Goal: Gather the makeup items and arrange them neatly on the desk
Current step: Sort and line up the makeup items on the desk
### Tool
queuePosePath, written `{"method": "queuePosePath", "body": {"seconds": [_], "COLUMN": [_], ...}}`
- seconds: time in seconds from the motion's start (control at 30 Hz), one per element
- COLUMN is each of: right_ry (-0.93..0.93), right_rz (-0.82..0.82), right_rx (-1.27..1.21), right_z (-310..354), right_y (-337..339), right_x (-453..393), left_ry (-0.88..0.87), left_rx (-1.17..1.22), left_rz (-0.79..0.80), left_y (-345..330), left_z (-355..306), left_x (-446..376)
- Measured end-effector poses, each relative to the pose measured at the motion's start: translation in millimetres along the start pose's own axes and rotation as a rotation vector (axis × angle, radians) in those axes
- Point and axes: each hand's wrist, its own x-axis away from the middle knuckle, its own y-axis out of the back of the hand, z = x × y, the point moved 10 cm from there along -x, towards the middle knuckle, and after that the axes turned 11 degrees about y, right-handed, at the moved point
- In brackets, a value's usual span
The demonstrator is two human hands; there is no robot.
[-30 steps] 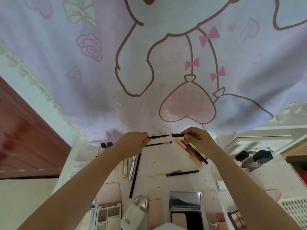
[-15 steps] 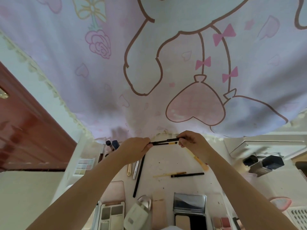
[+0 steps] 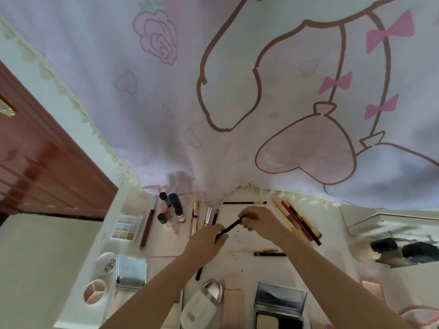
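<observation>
White desk (image 3: 237, 264) below cartoon curtain (image 3: 213, 91). Left hand (image 3: 206, 238) and right hand (image 3: 259, 222) each pinch one end of dark pencil (image 3: 230, 228), probably capping it. Pencil above desk centre, brush (image 3: 244, 203) beyond, coloured pencils (image 3: 297, 222) right. Risk: slipped pinch drops pencil, scattering the row.

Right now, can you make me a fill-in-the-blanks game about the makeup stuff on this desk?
1. Both hands hold one thin ____ pencil between them, the left hand and the right hand.
2. The eyeshadow palette near the desk's left edge has ____ colour squares.
3. The red pencil lies to the ____ of the right hand.

Missing words: black; nine; right
</observation>
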Motion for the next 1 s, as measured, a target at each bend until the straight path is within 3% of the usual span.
{"method": "queuePosePath", "body": {"seconds": [0.17, 0.37, 0.5, 0.57, 0.77, 1.0], "right_ry": [-0.045, -0.108, -0.086, -0.059, 0.072, 0.184], "right_rz": [0.06, -0.018, 0.006, 0.077, 0.498, 0.455], "right_rx": [0.075, 0.2, 0.374, 0.5, 0.734, 0.891], "right_z": [-17.9, -46.8, -58.8, -61.8, -68.9, -59.3], "right_y": [-10.4, 16.5, 28.1, 27.2, -23.5, -52.5], "right_x": [-12.4, -21.8, -20.2, -17.1, 12.9, 16.3], "left_ry": [0.122, 0.332, 0.381, 0.391, 0.399, 0.372], "left_rx": [0.0, -0.06, -0.167, -0.237, -0.379, -0.433], "left_rz": [0.034, -0.041, -0.031, -0.028, -0.013, -0.021], "left_y": [-25.0, -38.4, -41.2, -39.3, -36.7, -36.1], "left_z": [13.7, 42.4, 46.6, 47.4, 49.1, 48.1], "left_x": [-9.4, -14.8, -19.3, -24.2, -29.1, -26.2]}}
